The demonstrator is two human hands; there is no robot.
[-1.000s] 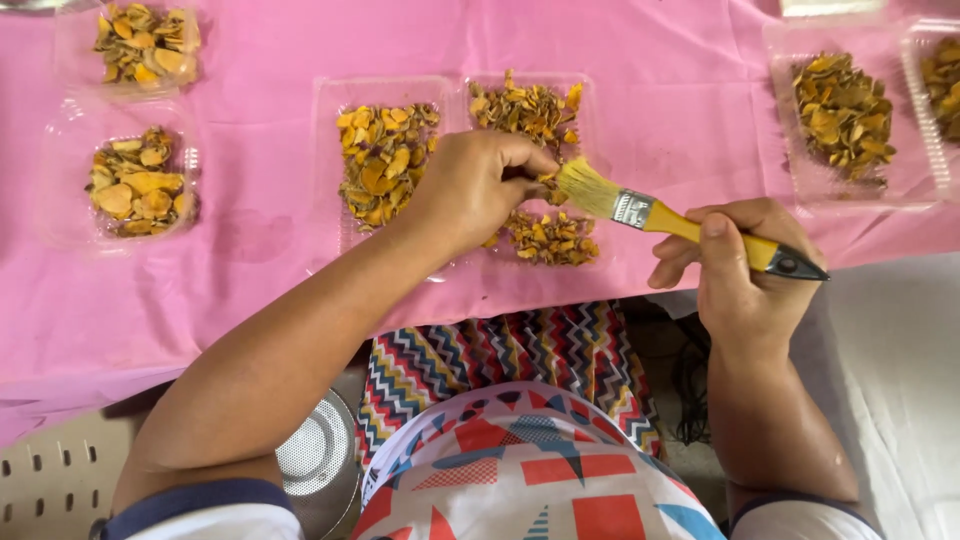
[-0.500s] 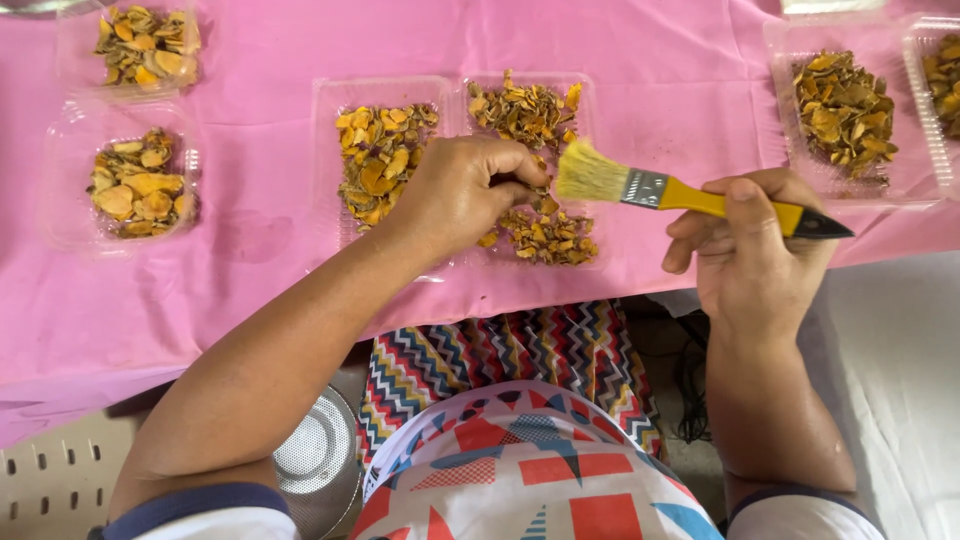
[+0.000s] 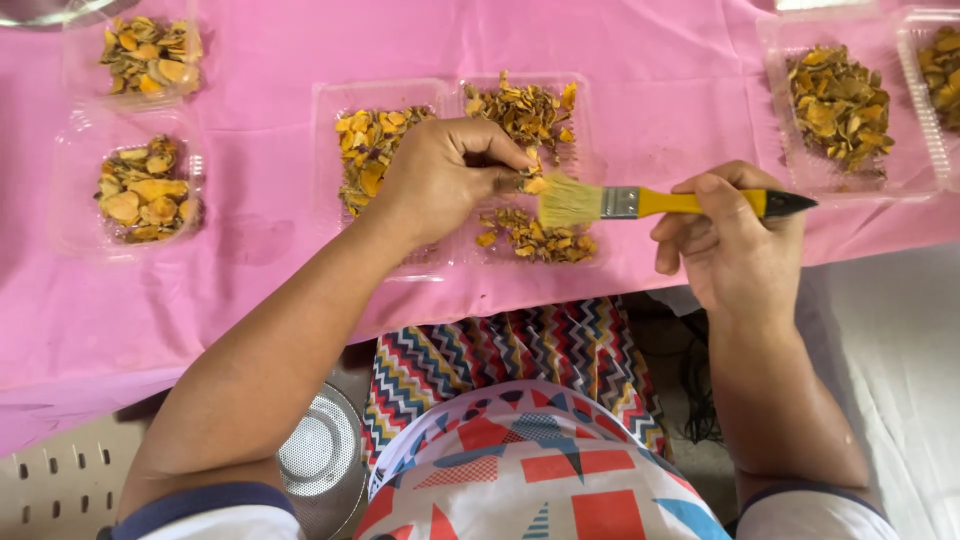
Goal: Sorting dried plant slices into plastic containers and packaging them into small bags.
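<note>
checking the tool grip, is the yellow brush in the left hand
No, the right hand grips the yellow-handled brush, while the left hand pinches a small yellowish piece at its bristles.

We note a pink tablecloth (image 3: 300,290) over the table — white sheet (image 3: 890,340) on the floor at right, pale perforated plastic (image 3: 50,490) below left.

Pink cloth (image 3: 300,280) over the table, faintly stained darker. Clear trays (image 3: 330,100), yellow-orange and brown dried pieces (image 3: 365,150) inside; far-right pieces (image 3: 840,105) duller, olive-brown. Yellow brush handle (image 3: 690,203) with black tip, silver ferrule, pale straw bristles (image 3: 568,200). Zigzag skirt (image 3: 520,345) in red, white, blue and yellow. White top (image 3: 520,470) with red, pink and blue triangles; navy sleeve trim. Silvery strainer (image 3: 320,455) below. Beige crate (image 3: 50,490) at lower left.
</note>
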